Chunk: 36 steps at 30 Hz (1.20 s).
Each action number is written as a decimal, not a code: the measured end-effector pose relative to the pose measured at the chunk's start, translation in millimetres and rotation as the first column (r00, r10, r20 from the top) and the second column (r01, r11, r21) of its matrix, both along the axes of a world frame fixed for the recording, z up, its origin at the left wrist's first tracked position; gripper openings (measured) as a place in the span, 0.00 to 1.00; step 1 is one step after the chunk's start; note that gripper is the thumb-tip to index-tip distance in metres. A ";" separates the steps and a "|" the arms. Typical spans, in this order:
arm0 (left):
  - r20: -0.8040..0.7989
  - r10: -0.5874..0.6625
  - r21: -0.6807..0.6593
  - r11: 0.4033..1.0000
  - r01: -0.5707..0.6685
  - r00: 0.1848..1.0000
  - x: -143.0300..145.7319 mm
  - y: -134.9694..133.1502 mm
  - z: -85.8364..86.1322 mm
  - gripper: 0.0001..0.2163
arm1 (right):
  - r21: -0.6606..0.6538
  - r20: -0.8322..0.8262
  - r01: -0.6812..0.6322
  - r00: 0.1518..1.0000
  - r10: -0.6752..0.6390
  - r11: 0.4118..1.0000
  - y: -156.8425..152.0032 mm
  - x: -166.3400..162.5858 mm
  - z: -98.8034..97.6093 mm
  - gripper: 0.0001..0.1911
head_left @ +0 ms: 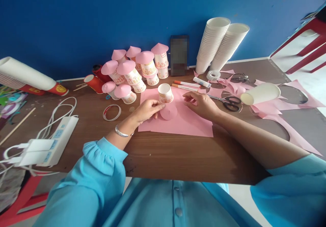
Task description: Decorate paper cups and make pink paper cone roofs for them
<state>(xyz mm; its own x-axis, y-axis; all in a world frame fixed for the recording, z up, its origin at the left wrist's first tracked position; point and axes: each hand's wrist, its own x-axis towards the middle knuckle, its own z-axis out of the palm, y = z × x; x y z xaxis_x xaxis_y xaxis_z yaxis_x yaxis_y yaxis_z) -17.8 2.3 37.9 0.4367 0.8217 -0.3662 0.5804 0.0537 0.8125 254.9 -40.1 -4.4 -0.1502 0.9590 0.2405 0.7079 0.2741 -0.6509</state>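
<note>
A small patterned paper cup [165, 93] stands on pink paper sheets [183, 121] on the brown table. In front of it lies a pink paper cone [169, 112]. My left hand [147, 110] pinches the cone's left edge with closed fingers and is close beside the cup's base. My right hand [201, 104] lies on the pink paper to the right of the cup, fingers stretched out flat, holding nothing. Scissors [230, 102] lie just right of that hand.
Several cups capped with pink cones [132, 71] are piled at the back. Two leaning stacks of white cups [220, 43], a phone [179, 55], markers [187, 85], tape rolls [213, 75], pink scraps [280, 111] and a lying cup [261, 93] sit right. A power strip [54, 140] with cables lies left.
</note>
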 end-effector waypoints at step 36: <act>0.008 -0.114 0.620 0.780 0.084 0.994 32.1 18.9 -2.3 0.20 | 0.276 0.493 0.315 0.764 -0.415 0.908 18.1 51.4 11.5 0.13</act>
